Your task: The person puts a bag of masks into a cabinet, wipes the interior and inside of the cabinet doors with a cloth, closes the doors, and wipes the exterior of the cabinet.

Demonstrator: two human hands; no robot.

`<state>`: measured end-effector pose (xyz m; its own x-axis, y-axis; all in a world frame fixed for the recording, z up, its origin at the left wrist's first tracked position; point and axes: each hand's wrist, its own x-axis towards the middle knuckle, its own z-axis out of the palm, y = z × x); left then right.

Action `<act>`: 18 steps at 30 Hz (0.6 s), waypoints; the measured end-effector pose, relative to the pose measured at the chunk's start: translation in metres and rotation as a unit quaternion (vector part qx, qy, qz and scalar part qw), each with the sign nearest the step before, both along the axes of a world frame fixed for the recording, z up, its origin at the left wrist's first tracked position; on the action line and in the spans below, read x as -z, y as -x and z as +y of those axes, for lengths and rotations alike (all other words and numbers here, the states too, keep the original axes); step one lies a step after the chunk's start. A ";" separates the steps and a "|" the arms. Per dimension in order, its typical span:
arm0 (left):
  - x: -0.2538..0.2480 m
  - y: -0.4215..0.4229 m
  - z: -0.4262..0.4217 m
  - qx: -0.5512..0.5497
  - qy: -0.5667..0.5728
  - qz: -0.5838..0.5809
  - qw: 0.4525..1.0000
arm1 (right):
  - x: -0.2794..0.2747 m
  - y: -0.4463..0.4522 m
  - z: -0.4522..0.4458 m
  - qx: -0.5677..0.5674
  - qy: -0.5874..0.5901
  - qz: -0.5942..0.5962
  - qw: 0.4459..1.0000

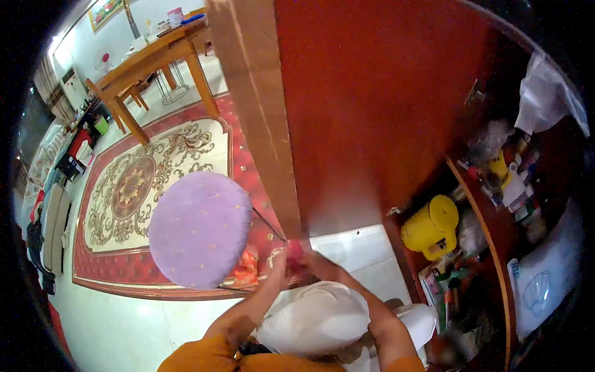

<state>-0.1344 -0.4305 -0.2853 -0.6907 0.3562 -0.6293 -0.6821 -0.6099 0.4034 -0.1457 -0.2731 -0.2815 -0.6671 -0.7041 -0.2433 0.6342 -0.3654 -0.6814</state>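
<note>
Low in front of me, close to the foot of the wooden door edge [260, 118], a small pinkish-red cloth-like thing [295, 250] is between my hands. My left hand [281, 263] closes on its left side, and my right hand [314, 264] grips it from the right. The fingers are small and partly hidden, and the exact kind of thing cannot be made out. Just left of my hands stands a round stool with a lilac cover [199, 229]. An orange-red plastic bag [246, 268] lies under the stool's right edge.
To the right, a wooden shelf unit [480, 217] holds a yellow jug-like container [431, 227] and several loose items. A patterned red and cream rug [180, 158] covers the floor at left. A wooden table [152, 53] stands at the back left.
</note>
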 end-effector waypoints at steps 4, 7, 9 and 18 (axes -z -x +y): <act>0.033 -0.030 0.001 -0.015 0.087 0.058 0.994 | -0.003 -0.025 0.029 -0.007 -0.126 0.057 0.990; 0.016 -0.026 -0.005 -0.002 0.231 0.180 0.956 | -0.070 -0.033 0.044 0.062 -0.262 0.082 0.960; -0.055 -0.024 0.008 -0.045 0.246 0.279 0.927 | -0.091 -0.029 0.056 0.142 -0.271 0.084 0.948; -0.307 -0.032 0.047 -0.230 0.309 0.578 0.719 | -0.227 -0.027 0.056 0.363 -0.116 0.206 0.901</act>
<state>-0.1026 -0.3838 0.0212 -0.8345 -0.1786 0.5213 0.5446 -0.1232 0.8296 -0.1189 -0.2170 -0.0544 -0.9989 -0.0079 0.0453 -0.0384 -0.3993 -0.9160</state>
